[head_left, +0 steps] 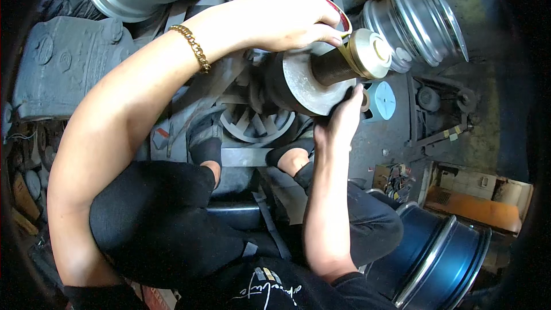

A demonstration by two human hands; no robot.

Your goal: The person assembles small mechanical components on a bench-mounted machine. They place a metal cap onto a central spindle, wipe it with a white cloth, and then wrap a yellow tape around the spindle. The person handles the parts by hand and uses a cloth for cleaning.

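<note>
A thick threaded shaft (330, 69) with a round, pale metal end (370, 54) juts out through a broad grey metal flange (307, 83). My left hand (301, 17) reaches across above the flange, its fingers closed on a narrow strip (346, 18), red on one face and yellowish on the other. The strip passes around the shaft just behind the round end. Below, my right hand (343, 117) is at the flange's lower right edge, thumb pointing up beside the round end. Its other fingers are mostly hidden, so what they grip does not show.
A spoked wheel (259, 129) lies between my feet. Silver wheel rims (410, 23) stand at the far right and far left, a blue rim (442, 258) near right. Also around are a light blue spool (380, 102), an orange-and-white box (476, 201) and a grey cast housing (69, 69).
</note>
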